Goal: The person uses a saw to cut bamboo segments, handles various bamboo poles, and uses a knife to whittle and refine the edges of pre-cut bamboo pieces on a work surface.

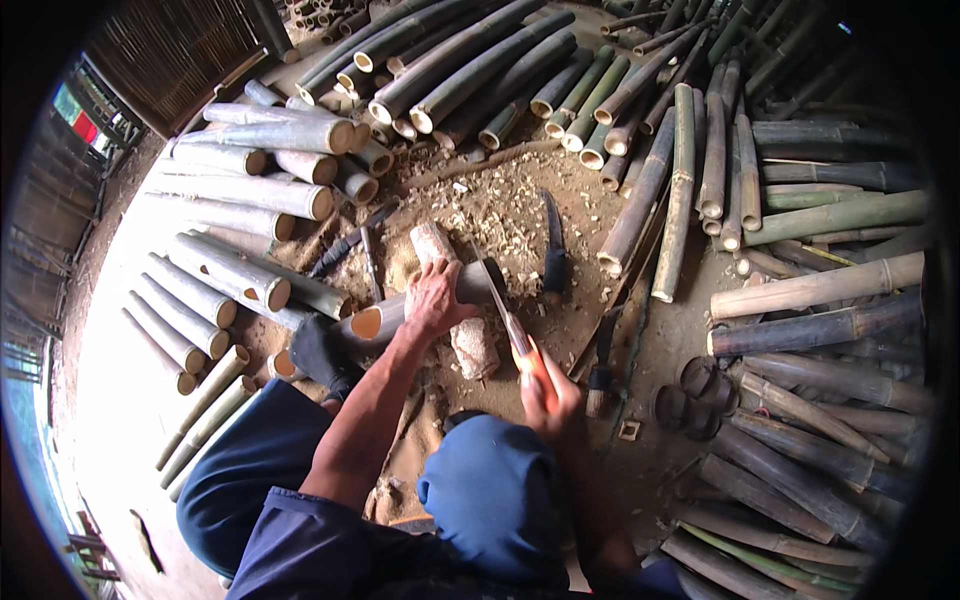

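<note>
A dark bamboo tube (393,314) with an oval cut hole lies across a pale, chipped wood block (472,345). My left hand (436,296) presses down and grips the tube over the block, thumb spread toward its right end. Wrapped round the orange handle of a handsaw (516,335), my right hand (552,402) is closed. The saw's blade points away from me and lies against the tube near its right end; how deep it sits in the bamboo cannot be made out. My foot in a dark sock (320,355) rests at the tube's left part.
A curved machete (554,250) lies right of the block among wood chips (500,215). Another dark-handled blade (340,252) is to the left. Cut bamboo lengths (260,200) surround the work spot. Short dark bamboo rings (697,400) and a long-bladed knife (602,370) lie at right.
</note>
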A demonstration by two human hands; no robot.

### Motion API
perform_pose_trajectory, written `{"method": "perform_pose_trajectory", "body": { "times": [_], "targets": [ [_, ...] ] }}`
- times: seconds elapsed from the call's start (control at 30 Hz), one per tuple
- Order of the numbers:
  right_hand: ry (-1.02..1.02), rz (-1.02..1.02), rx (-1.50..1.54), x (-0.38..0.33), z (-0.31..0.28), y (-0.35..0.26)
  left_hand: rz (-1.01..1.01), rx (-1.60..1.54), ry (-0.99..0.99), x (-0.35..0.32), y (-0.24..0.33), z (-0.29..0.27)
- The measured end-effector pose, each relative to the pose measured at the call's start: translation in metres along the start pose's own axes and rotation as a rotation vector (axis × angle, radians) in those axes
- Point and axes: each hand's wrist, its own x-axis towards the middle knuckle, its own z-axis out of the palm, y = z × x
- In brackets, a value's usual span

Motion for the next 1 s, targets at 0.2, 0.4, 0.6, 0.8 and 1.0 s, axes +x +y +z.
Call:
{"method": "perform_pose_trajectory", "body": {
  "times": [0.2,0.4,0.6,0.8,1.0],
  "targets": [
    [-0.055,0.405,0.894,-0.139,-0.053,-0.017,-0.01,0.027,-0.022,0.003,0.008,-0.001],
    [0.063,0.038,0.139,-0.003,-0.002,-0.006,-0.003,0.037,-0.005,0.001,0.006,0.0],
    [0.022,0.346,0.144,-0.126,-0.025,0.047,0.007,0.023,-0.024,0.004,0.008,-0.001],
    [-0.02,0.345,0.072,-0.067,-0.029,0.002,0.0,0.037,-0.018,0.004,0.016,0.0],
    [-0.134,0.335,0.0,-0.043,-0.021,-0.007,-0.034,0.01,-0.048,0.001,-0.001,-0.006]
  ]
}}
